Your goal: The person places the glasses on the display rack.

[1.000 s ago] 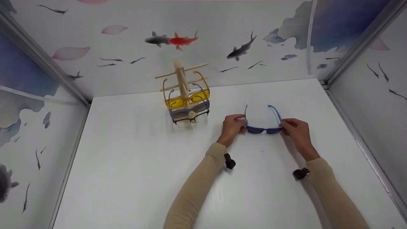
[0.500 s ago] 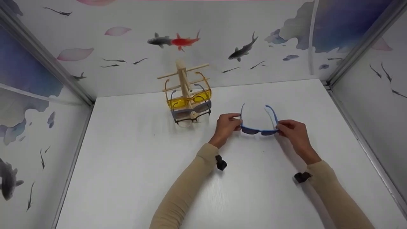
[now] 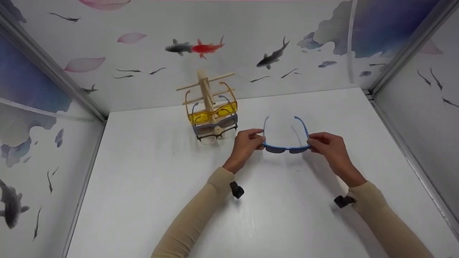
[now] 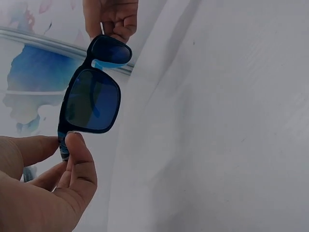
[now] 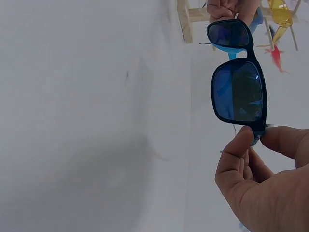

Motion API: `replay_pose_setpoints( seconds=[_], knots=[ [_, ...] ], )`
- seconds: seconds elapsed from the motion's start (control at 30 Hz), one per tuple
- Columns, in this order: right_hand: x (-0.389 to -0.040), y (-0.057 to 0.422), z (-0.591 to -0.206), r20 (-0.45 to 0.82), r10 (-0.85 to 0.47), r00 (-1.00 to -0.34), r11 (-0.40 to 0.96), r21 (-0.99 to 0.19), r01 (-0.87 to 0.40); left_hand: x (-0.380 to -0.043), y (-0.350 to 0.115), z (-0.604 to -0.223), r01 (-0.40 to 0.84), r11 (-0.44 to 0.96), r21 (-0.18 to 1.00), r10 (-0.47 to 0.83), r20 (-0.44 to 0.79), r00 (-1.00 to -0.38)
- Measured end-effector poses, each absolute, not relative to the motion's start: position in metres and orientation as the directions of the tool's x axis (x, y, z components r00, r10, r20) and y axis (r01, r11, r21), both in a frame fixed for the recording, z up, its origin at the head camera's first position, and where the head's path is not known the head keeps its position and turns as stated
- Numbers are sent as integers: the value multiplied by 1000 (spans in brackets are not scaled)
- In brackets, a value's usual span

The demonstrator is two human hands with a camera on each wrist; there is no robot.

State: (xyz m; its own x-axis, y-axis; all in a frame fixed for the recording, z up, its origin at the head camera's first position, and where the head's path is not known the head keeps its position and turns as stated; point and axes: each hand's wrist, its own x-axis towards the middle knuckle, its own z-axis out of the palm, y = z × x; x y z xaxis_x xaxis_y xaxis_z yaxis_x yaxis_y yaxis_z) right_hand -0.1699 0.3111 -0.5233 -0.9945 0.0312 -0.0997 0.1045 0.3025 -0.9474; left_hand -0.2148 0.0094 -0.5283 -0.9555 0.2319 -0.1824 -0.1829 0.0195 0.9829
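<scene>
A pair of blue sunglasses [image 3: 287, 149] with dark lenses is held above the white table, its temples unfolded and pointing away from me. My left hand [image 3: 246, 145] pinches the left hinge corner between thumb and fingers. At the opposite corner, my right hand [image 3: 331, 147] pinches the frame the same way. Both lenses of the sunglasses [image 4: 92, 100] show from the front in the left wrist view, with the left hand [image 4: 53, 179] at the near corner. The right wrist view has the right hand [image 5: 265, 169] gripping its own end of the frame.
A wooden glasses rack [image 3: 205, 89] stands at the back, left of my hands. On it hang yellow glasses [image 3: 211, 114], grey sunglasses [image 3: 215, 124] and dark-rimmed clear glasses [image 3: 217, 136]. Walls printed with fish enclose the white table [image 3: 150, 200] at the back and sides.
Both hands have carried the sunglasses leftward, toward the rack. The shadow of the sunglasses on the table now lies farther from them. The glasses on the rack have stayed put.
</scene>
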Motion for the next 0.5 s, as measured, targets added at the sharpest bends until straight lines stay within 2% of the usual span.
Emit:
replay_pose_setpoints(
  seconds=[0.5],
  knots=[
    [-159, 295, -493, -92, -40, -995, 246, -966, 80, -193, -13, -492, -128, 48, 991, 210, -135, -968]
  ],
)
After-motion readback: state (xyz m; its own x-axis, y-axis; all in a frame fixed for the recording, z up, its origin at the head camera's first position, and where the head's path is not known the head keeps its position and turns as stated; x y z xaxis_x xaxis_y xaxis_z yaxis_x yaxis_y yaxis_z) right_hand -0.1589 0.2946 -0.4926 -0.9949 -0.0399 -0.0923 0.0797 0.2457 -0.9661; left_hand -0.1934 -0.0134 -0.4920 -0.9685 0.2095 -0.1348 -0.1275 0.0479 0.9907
